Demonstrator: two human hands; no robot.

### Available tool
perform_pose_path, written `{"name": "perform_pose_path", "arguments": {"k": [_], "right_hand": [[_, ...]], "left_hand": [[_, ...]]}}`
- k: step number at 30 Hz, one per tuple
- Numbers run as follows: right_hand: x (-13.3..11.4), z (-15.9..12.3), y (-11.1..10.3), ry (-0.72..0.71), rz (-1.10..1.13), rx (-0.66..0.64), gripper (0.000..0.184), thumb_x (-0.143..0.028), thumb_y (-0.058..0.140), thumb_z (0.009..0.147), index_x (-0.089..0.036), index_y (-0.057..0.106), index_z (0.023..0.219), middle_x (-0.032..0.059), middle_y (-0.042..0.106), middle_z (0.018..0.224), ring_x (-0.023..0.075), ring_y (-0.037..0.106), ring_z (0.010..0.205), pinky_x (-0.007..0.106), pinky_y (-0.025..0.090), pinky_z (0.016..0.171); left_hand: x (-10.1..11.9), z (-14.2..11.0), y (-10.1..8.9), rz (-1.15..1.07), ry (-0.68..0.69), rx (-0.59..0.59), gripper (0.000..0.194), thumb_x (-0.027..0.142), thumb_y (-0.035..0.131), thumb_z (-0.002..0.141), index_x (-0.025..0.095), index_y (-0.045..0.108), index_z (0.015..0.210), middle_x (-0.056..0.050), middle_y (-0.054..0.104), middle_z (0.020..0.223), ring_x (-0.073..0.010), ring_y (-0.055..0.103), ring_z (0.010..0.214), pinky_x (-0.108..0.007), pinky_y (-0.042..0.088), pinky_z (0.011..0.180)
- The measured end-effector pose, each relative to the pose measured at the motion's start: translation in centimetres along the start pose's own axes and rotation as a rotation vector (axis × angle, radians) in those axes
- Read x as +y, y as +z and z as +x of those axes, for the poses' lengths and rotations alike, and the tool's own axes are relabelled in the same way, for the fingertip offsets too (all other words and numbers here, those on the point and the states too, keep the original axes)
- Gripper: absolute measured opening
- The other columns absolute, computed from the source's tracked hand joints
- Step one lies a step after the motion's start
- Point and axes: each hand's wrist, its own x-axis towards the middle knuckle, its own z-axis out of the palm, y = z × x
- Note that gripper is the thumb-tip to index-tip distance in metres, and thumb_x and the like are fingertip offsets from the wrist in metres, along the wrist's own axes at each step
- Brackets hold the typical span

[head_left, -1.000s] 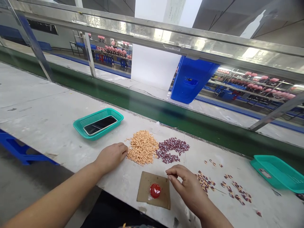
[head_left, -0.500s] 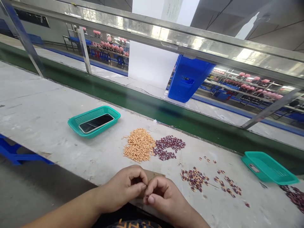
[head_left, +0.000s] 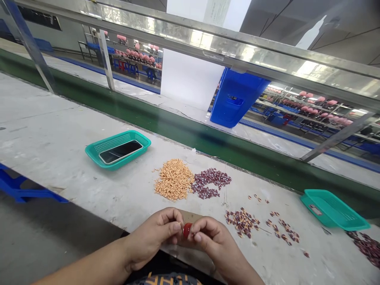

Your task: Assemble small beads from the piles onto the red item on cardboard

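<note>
**Red piece (head_left: 187,230) pinched between your left hand (head_left: 154,237) and right hand (head_left: 212,241)**

Both your hands are closed in front of you at the near edge of the bench (head_left: 59,118), fingers curled, with the glossy red piece gripped between their fingertips. Your fingers hide part of it, so you can't make out its full shape or how much of it each hand is touching. Beneath your hands, a brown cardboard sheet (head_left: 190,215) shows only along its far side; the rest is covered.

Just beyond your hands lie an orange pile (head_left: 173,180) of small, grainy pieces and, touching it on the right, a maroon pile (head_left: 210,183). At this size, you can't tell what either is made of. To the right of your right hand is a mottled scatter (head_left: 242,222) of small pieces, loosely spread and thinning out.

Toward the left of the bench, a teal mesh basket (head_left: 117,149) holds a dark phone (head_left: 120,152), lying flat. A second teal basket (head_left: 334,209) sits near the bench's far right edge. Another maroon heap (head_left: 366,243) is cut off by the right side of the frame.
</note>
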Motion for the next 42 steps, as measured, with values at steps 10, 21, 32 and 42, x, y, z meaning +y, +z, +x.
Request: {"name": "perform_pose_path", "arguments": {"k": [10, 21, 32, 42], "right_hand": [[0.3, 1.0, -0.6, -0.167, -1.042, 0.08, 0.021, -0.004, 0.055, 0.079, -0.02, 0.067, 0.076, 0.005, 0.064, 0.082, 0.0222, 0.054, 0.086, 0.036, 0.042, 0.078], [0.0, 0.9, -0.1, -0.214, -1.019, 0.052, 0.018, -0.005, 0.061, 0.078, -0.022, 0.067, 0.074, 0.0038, 0.063, 0.08, 0.0221, 0.053, 0.085, 0.037, 0.04, 0.079], [0.1, 1.0, 1.0, -0.358, -0.546, 0.225, 0.012, -0.013, 0.06, 0.08, -0.022, 0.066, 0.075, 0.002, 0.059, 0.078, 0.0173, 0.056, 0.078, 0.03, 0.044, 0.071], [0.5, 1.0, 1.4, -0.331, -0.531, 0.245, 0.01, -0.015, 0.06, 0.079, -0.022, 0.066, 0.075, 0.002, 0.059, 0.079, 0.0171, 0.057, 0.079, 0.031, 0.045, 0.073]], "left_hand": [[-0.3, 0.1, -0.5, -0.008, 0.031, 0.189, 0.024, 0.033, 0.078, 0.068, 0.015, 0.063, 0.074, 0.002, 0.058, 0.064, -0.0109, 0.05, 0.061, -0.022, 0.039, 0.058], [-0.7, 0.1, -0.1, -0.025, 0.027, 0.181, 0.022, 0.032, 0.078, 0.067, 0.015, 0.063, 0.072, 0.002, 0.062, 0.062, -0.0112, 0.053, 0.06, -0.024, 0.041, 0.061], [-1.3, 0.3, 0.4, -0.012, 0.019, 0.118, 0.021, 0.033, 0.077, 0.069, 0.015, 0.065, 0.07, 0.001, 0.063, 0.061, -0.0111, 0.052, 0.058, -0.024, 0.04, 0.06], [-1.3, -0.1, 0.4, 0.005, 0.052, 0.128, 0.022, 0.033, 0.077, 0.069, 0.016, 0.063, 0.071, 0.002, 0.063, 0.062, -0.011, 0.053, 0.06, -0.024, 0.04, 0.063]]}}
